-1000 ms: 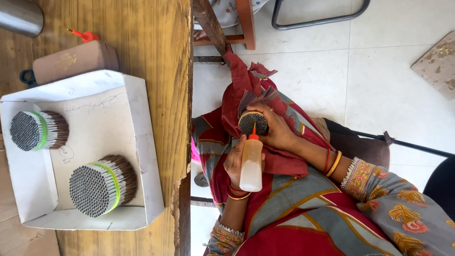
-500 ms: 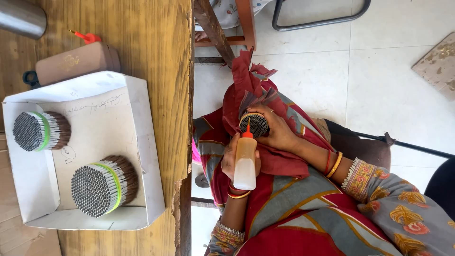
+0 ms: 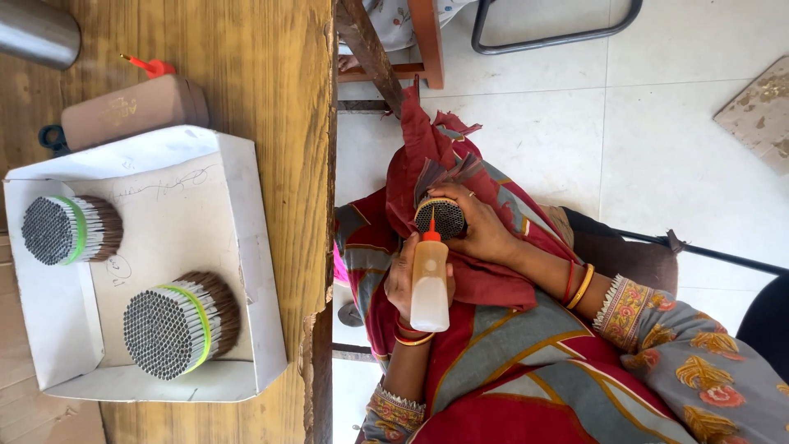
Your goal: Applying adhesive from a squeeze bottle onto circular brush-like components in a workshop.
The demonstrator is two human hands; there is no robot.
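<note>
Your left hand (image 3: 404,279) is wrapped around a squeeze bottle (image 3: 430,284), its red nozzle touching the face of the round bundle of thin tubes (image 3: 440,217) that your right hand (image 3: 481,230) grips in your lap. Squeeze too hard and liquid may flood the tube ends or drip onto your red cloth (image 3: 427,156). At nine o'clock, two banded bundles (image 3: 168,325) sit in a white cardboard tray (image 3: 246,247) near the wooden table (image 3: 271,82) edge; a knock could tip it.
</note>
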